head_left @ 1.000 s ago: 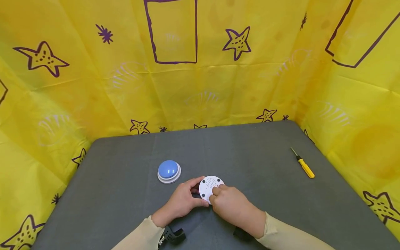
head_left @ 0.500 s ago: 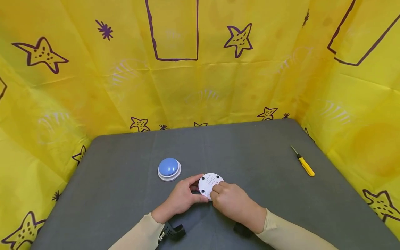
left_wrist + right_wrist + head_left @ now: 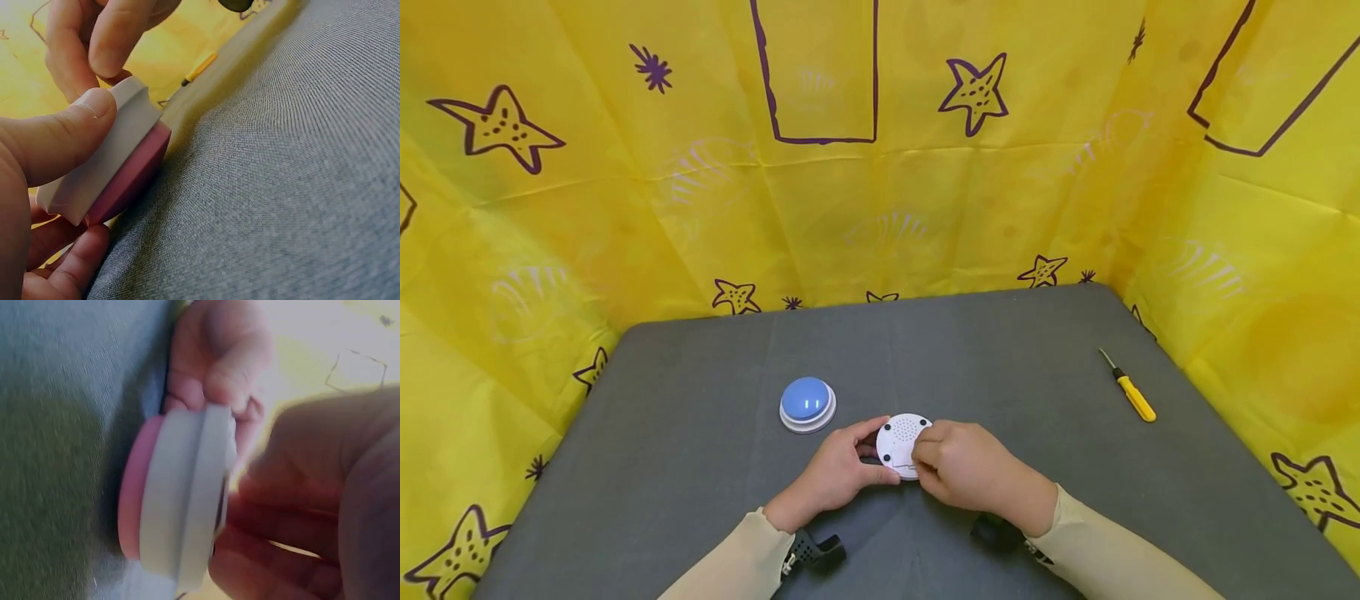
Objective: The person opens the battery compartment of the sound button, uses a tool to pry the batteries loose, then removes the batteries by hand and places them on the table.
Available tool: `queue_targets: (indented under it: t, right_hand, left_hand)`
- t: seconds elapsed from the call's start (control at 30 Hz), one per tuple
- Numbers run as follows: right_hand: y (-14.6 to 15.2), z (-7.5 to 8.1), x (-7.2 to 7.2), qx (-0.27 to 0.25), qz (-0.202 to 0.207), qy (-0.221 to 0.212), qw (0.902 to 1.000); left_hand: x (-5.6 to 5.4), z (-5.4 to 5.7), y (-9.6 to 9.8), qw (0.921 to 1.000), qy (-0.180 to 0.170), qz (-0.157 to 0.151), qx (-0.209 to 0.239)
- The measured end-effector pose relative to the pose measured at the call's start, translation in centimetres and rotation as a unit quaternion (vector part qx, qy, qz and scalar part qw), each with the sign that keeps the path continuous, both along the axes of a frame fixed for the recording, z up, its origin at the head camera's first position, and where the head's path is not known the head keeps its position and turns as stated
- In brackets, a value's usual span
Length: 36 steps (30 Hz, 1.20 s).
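- The left hand (image 3: pixel 835 475) holds the pink-and-white button (image 3: pixel 901 440), thumb on one side and fingers on the other; this grip matches half a second ago.
- The right hand (image 3: pixel 967 467) has moved slightly to its right since then. Its fingers are bent, with fingertips at the button's white underside; whether they pinch anything, I cannot tell.
- More of the lower underside now shows, including a thin outlined panel (image 3: pixel 906 463) that the right hand mostly covered before.
- The pink-and-white button is turned over near the front middle of the counter (image 3: pixel 1000 358), pink dome downward; whether it touches the surface is unclear.
- The blue button (image 3: pixel 806 400) sits dome up, left of it, unmoved.
- The yellow screwdriver (image 3: pixel 1135 398) lies well apart on the right, also unmoved.
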State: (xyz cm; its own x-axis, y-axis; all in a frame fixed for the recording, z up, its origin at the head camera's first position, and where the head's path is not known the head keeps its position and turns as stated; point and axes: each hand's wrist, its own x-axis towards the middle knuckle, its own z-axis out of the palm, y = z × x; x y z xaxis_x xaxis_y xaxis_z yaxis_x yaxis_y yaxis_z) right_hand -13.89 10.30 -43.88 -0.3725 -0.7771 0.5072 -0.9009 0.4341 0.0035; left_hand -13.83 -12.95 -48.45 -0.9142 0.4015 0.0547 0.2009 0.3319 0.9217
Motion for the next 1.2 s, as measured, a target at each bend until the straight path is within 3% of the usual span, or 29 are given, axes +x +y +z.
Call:
queue_targets:
  t: [0.2, 0.57, 1.2]
  right_hand:
    - [0.8, 0.0, -0.7, 0.003, 0.029, -0.043, 0.9987]
    - [1.0, -0.7, -1.3, -0.002, 0.056, -0.016, 0.9983]
    - [1.2, -0.8, -1.5, -0.019, 0.072, -0.013, 0.9971]
  left_hand:
    - [0.0, 0.1, 0.0, 1.0000, -0.006, -0.001, -0.002]
    - [0.0, 0.2, 0.0, 0.9999, -0.013, -0.002, -0.002]
    - [0.1, 0.4, -0.1, 0.9999, -0.014, -0.004, -0.003]
